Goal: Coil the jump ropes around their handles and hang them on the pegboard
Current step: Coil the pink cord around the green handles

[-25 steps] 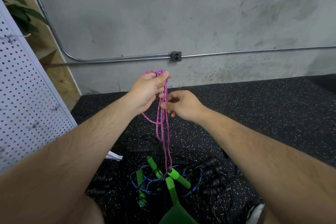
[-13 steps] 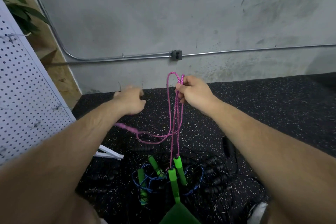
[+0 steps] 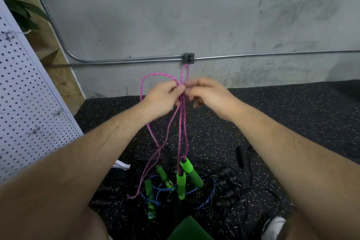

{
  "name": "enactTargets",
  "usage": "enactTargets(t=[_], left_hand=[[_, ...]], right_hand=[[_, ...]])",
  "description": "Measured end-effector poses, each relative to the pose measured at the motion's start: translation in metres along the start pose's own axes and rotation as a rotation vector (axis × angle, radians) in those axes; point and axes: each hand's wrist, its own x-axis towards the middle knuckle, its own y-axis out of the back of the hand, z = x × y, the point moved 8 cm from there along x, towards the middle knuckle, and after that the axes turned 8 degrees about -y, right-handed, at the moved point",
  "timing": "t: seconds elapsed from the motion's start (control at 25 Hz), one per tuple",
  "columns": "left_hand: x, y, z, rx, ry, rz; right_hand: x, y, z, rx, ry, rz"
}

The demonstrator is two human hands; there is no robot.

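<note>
In the head view we see both hands meeting just above the middle of the frame. The left hand (image 3: 163,95) pinches the pink rope (image 3: 182,134) between thumb and curled fingers, and the right hand (image 3: 206,93), a little blurred, touches it at three o'clock and grips the same gathered strands. One loop arches out toward eleven o'clock and a small bight pokes up at twelve. The strands hang toward six o'clock, where the two green handles (image 3: 185,179) dangle above a tangle of other ropes (image 3: 224,187) on the black mat (image 3: 292,122). A long loose loop trails to seven o'clock. We judge this to be the gathering step, with no wrapping around the handles yet. Next we would take in that slack loop and bring the handles up, before turning to the pegboard (image 3: 29,93) at nine o'clock.
</note>
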Motion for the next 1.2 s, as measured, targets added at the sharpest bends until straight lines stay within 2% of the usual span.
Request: enactTargets(t=[0.08,0.12,0.16,0.24,0.36,0.48,0.72,0.88,1.04,1.2], left_hand=[[0.004,0.017,0.01,-0.113,-0.023,0.11],[0.006,0.022,0.012,-0.151,-0.026,0.139],[0.007,0.027,0.016,-0.181,-0.028,0.162],[0.008,0.029,0.017,-0.258,-0.033,0.181],[0.005,0.013,-0.003,-0.315,0.021,0.06],[-0.008,-0.004,-0.026,-0.314,0.055,-0.094],[-0.023,-0.026,-0.024,-0.075,0.024,-0.308],[-0.015,-0.032,-0.015,-0.144,0.03,-0.177],[-0.012,-0.039,-0.006,-0.186,-0.003,-0.189],[-0.008,-0.036,-0.001,-0.243,-0.027,-0.084]], right_hand=[[-0.008,-0.021,0.021,-0.279,-0.068,-0.157],[-0.012,-0.032,0.029,-0.325,-0.084,-0.212],[-0.013,-0.039,0.032,-0.315,-0.081,-0.219],[-0.008,-0.039,0.027,-0.298,-0.038,-0.119],[-0.003,-0.025,0.008,-0.212,0.015,0.04],[0.002,-0.007,-0.005,-0.12,0.048,0.114],[0.006,0.017,-0.01,0.123,0.058,0.169],[0.002,0.022,-0.009,0.149,0.095,0.167],[-0.006,0.035,-0.01,0.192,0.116,0.201],[-0.008,0.033,-0.009,0.21,0.137,0.166]])
